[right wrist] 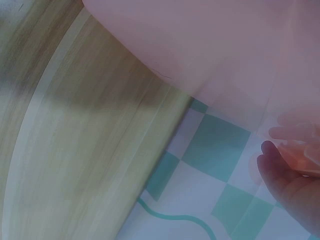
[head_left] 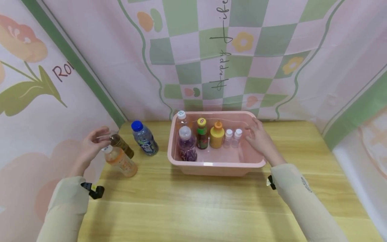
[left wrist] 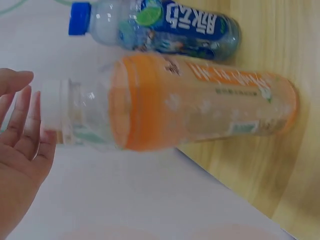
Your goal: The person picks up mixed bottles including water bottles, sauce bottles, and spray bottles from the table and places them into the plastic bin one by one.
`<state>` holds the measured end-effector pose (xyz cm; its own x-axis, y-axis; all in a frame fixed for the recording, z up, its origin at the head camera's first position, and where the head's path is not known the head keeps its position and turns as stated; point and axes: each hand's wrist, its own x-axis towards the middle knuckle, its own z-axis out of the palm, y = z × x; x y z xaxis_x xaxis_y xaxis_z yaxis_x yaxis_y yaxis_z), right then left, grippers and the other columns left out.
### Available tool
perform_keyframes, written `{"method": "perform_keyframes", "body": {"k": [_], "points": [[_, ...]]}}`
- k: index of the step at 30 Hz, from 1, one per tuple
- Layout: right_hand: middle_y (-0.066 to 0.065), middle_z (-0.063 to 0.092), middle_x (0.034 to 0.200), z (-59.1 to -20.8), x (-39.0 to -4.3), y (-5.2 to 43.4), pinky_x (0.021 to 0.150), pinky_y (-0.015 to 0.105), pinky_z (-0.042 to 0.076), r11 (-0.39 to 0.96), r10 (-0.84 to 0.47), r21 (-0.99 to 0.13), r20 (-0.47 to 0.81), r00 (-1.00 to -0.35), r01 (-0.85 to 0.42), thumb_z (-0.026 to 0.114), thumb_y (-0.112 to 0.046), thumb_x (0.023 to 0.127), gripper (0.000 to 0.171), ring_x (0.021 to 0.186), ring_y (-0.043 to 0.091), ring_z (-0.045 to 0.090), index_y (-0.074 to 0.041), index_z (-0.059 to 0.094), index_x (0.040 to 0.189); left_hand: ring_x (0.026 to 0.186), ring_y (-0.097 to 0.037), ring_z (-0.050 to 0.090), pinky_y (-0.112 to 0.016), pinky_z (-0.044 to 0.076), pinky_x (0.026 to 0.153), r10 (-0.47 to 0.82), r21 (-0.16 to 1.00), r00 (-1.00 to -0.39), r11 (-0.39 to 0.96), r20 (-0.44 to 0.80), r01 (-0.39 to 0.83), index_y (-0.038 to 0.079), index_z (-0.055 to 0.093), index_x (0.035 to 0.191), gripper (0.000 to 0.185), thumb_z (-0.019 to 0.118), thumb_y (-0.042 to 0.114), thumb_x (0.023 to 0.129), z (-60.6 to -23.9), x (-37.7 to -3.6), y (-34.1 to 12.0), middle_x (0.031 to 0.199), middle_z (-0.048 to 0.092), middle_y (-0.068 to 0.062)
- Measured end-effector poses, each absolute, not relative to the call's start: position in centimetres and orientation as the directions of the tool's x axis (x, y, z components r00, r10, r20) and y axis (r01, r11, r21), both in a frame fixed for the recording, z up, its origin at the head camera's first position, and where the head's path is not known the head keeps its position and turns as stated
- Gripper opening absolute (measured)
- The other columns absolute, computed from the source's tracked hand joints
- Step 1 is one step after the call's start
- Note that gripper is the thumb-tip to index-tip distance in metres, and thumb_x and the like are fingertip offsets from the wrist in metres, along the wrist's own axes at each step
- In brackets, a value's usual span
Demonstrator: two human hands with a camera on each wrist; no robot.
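Note:
My left hand (head_left: 94, 144) is beside the white cap of an orange-labelled drink bottle (head_left: 123, 164), its fingers loosely bent and apart. In the left wrist view the fingertips (left wrist: 31, 120) are right at that cap. A dark brownish bottle (head_left: 124, 147) stands just behind the orange one, and a blue-capped drink bottle (head_left: 146, 141) is to their right. Over the right rim of a pink plastic bin (head_left: 217, 165), my right hand (head_left: 260, 138) has its fingers spread, with no bottle in them. The right wrist view shows part of this hand (right wrist: 290, 185) beside the bin wall.
Inside the bin stand a purple bottle (head_left: 188, 148), a clear white-capped bottle (head_left: 182, 121), a dark yellow-capped bottle (head_left: 202, 137), a yellow squeeze bottle (head_left: 217, 138) and two small white-capped bottles (head_left: 228, 138). A printed curtain (head_left: 187, 50) hangs behind the wooden table (head_left: 193, 205).

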<state>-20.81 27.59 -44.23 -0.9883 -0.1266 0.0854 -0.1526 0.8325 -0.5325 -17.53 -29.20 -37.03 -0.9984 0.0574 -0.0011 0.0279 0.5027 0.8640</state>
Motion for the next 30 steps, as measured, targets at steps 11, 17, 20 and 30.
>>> {"method": "perform_keyframes", "body": {"k": [11,17,20,30], "points": [[0.033,0.012,0.153,-44.2,-20.8,27.5,0.106,0.069,0.030,0.829,-0.127,-0.537,0.090,-0.988,-0.156,0.055,-0.011,0.088,0.042,0.128,0.060,0.031,0.011,0.052,0.124,0.096,0.015,0.048,-0.008,0.043,0.086,0.047,0.829,-0.993,0.556,-0.112,-0.068,-0.004,0.030,0.144,0.066,0.061,0.026,0.093,-37.6,-17.3,-30.2,0.106,0.048,0.030],[0.032,0.012,0.154,-44.2,-20.7,27.4,0.105,0.069,0.033,0.831,-0.121,-0.535,0.094,-0.988,-0.152,0.055,-0.012,0.088,0.042,0.126,0.060,0.035,0.010,0.052,0.124,0.101,0.010,0.046,-0.057,0.036,0.108,0.062,0.816,-0.983,0.568,-0.174,-0.108,0.003,0.029,0.146,0.070,0.062,0.033,0.092,-37.8,-17.2,-30.1,0.126,0.052,0.001],[0.032,0.011,0.154,-44.1,-20.7,27.4,0.104,0.068,0.033,0.832,-0.122,-0.534,0.086,-0.989,-0.149,0.054,-0.012,0.089,0.043,0.125,0.060,0.035,0.010,0.051,0.125,0.118,-0.013,0.047,-0.066,0.027,0.110,0.066,0.807,-0.978,0.578,-0.198,-0.125,0.004,0.026,0.148,0.073,0.061,0.035,0.092,-37.9,-17.2,-30.0,0.142,0.041,-0.020],[0.031,0.010,0.155,-44.1,-20.7,27.5,0.105,0.068,0.033,0.838,-0.118,-0.528,0.064,-0.991,-0.135,0.054,-0.010,0.089,0.042,0.126,0.060,0.034,0.010,0.051,0.126,0.137,-0.046,0.026,-0.069,0.026,0.109,0.091,0.777,-0.961,0.611,-0.260,-0.152,0.002,0.016,0.151,0.079,0.061,0.031,0.092,-38.2,-17.1,-29.9,0.152,0.026,-0.028]]}}
